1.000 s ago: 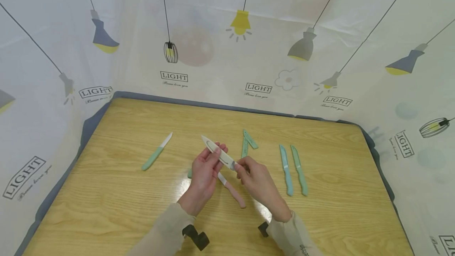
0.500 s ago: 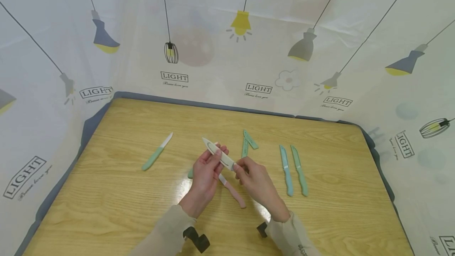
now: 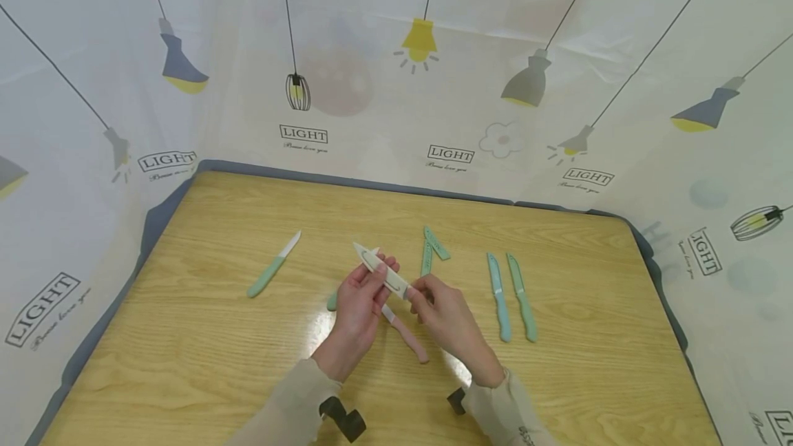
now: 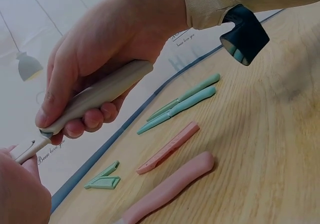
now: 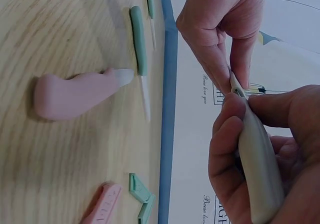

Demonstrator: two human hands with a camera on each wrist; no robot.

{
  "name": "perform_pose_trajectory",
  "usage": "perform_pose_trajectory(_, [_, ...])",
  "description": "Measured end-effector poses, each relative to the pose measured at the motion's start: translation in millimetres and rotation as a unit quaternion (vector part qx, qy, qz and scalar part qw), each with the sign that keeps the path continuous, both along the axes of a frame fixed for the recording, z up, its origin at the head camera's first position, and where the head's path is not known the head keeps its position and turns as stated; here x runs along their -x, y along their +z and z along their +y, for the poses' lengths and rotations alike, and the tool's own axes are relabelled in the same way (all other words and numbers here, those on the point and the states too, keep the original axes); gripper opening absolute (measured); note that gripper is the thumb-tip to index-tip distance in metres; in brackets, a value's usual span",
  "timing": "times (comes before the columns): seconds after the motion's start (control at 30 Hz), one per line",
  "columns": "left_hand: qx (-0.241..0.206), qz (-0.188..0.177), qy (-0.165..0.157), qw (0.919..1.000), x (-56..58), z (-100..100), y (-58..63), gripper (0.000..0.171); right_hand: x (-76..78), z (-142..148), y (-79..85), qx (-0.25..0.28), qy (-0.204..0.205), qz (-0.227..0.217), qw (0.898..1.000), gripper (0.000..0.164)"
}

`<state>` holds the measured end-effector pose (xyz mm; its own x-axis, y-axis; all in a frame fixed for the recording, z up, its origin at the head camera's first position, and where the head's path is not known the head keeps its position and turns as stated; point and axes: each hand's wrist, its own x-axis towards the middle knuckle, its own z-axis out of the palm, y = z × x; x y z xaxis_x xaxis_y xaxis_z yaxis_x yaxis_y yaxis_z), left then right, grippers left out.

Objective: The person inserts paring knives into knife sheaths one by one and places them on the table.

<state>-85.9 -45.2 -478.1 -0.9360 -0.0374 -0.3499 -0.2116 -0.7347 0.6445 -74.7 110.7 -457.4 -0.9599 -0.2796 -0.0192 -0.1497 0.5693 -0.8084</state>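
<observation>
My left hand (image 3: 356,312) pinches a white blade sheath (image 3: 365,257) between thumb and fingers, its pointed tip toward the back left. In my right hand (image 3: 452,315) lies the beige handle of a knife (image 5: 260,171), fingers curled round it. Sheath and handle meet end to end between the hands; how much blade shows at the joint is too small to tell. Below them on the table lies a pink-handled knife (image 3: 410,341), its blade partly hidden by the left hand. A green-handled knife (image 3: 332,303) is mostly covered by that hand.
Another green-handled knife (image 3: 268,275) with bare white blade lies at the left. Two green sheaths (image 3: 437,243) lie crossed behind the right hand, near a pink sheath (image 4: 167,149). Toward the right rest a blue knife (image 3: 498,298) and a green knife (image 3: 522,298), both sheathed.
The sheath tip and the hands have shifted very slightly toward the person. Both grips stay the same, and the knives on the table have not moved.
</observation>
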Motion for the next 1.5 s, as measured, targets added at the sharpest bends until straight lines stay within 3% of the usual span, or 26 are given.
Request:
perform_pose_trajectory(0.17, [0.008, -0.004, -0.019, 0.9998, 0.4, -3, -5.9, 0.037, -1.8, 3, -7.9, -0.018, 0.006, 0.005, 1.0, 0.021])
perform_pose_trajectory(0.33, [0.023, -0.012, -0.018, 0.9995, 1.3, -4, -6.1, 0.039, -3.0, 6, -11.6, -0.103, 0.011, 0.028, 0.994, 0.024])
perform_pose_trajectory(0.47, [0.039, -0.014, -0.023, 0.9989, 2.1, -4, -5.3, 0.042, -3.8, 8, -13.0, -0.177, 0.023, 0.073, 0.981, 0.023])
perform_pose_trajectory(0.67, [0.07, -0.003, -0.089, 0.9936, 2.7, -6, -6.0, 0.04, -6.0, 15, -19.6, -0.242, 0.026, 0.158, 0.957, 0.021])
perform_pose_trajectory(0.83, [0.091, 0.02, -0.127, 0.9874, 1.6, -8, -5.3, 0.045, -7.0, 25, -24.8, -0.241, 0.02, 0.159, 0.957, 0.02])
perform_pose_trajectory(1.03, [0.095, 0.029, -0.097, 0.9904, 3.2, -10, -6.9, 0.037, -3.5, 46, -24.7, -0.229, -0.007, 0.135, 0.964, 0.024])
perform_pose_trajectory(1.5, [0.141, -0.007, -0.031, 0.9895, 7.4, -26, -9.3, 0.032, 0.9, 115, -15.3, -0.251, -0.058, 0.083, 0.963, 0.031])
